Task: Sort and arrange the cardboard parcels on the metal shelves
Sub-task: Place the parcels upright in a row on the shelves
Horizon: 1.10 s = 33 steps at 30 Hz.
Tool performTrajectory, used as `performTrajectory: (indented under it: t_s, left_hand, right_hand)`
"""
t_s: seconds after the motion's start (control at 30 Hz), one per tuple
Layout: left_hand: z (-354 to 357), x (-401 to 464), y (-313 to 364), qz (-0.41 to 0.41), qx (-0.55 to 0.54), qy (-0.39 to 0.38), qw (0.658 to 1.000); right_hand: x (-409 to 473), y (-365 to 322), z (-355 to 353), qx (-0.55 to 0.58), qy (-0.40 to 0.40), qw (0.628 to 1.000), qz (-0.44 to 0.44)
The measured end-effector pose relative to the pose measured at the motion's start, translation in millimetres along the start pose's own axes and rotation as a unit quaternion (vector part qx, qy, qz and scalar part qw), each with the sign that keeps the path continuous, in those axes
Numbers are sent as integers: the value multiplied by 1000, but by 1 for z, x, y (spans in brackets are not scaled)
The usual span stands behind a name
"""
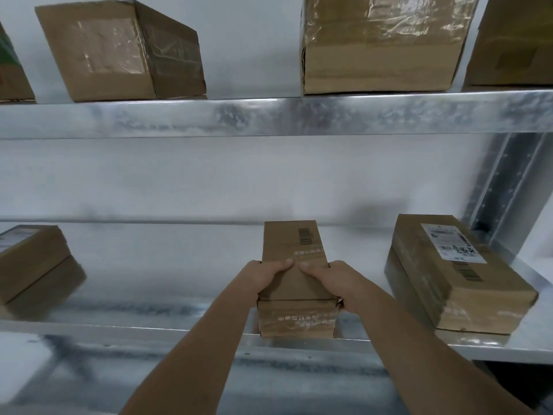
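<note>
Places are reckoned from the narrow parcel (294,265) held at the middle of the lower shelf (149,324).

Well to its left, a stack of two flat parcels (33,265) is seen at the picture's edge, set askew to the shelf front. A wide stretch of bare shelf lies between that stack and the held parcel.

The narrow parcel is gripped from both sides. The left hand (263,278) is curled round its left edge, thumb laid on the top face. The right hand (332,283) is curled round the right edge likewise, the two thumbs nearly meeting. The parcel lies lengthwise, its near end overhanging the shelf's front lip, so it is judged not yet fully seated. Whether its far end rests on the shelf cannot be told.

Just to its right, apart from it, a labelled parcel (454,271) lies on another box, turned slightly off square.

Above, on the upper shelf (269,115), four parcels are visible: a sliver at the far left (12,76), a tilted box up and left (119,52), a taped box up and right (380,46), and another cut off at the right edge (514,46).

The task is judged partly done: most parcels are shelved, but several are skewed, spacing is uneven, and the held parcel remains to be set back and released.
</note>
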<state>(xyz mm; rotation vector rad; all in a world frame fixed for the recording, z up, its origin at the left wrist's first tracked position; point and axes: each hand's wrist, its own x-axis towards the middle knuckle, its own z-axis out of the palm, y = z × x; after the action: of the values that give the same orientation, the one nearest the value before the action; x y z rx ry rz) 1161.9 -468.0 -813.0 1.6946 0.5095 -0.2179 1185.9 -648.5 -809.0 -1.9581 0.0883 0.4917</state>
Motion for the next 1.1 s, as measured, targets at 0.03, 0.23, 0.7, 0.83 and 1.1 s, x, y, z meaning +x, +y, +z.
performTrajectory:
  t_s: [0.03,0.23,0.7,0.83,1.1]
  left_hand:
    - [0,1,1,-4,-2,0,1000]
    - [-1,3,3,-16,-16,-4,1000]
    - [2,-12,-5,4,-60,11,998]
    - [-4,-11,-2,36,-48,21,998]
    - [11,-28,10,84,-10,-22,996]
  right_hand:
    - [1,0,0,1,1,1000,1]
    - [9,0,0,-6,6,1000,1]
    - [-13,4,4,84,-24,995,45]
    - [-23,-5,-3,163,-31,984,61]
    - [-35,-19,-31,46,58,997,-30]
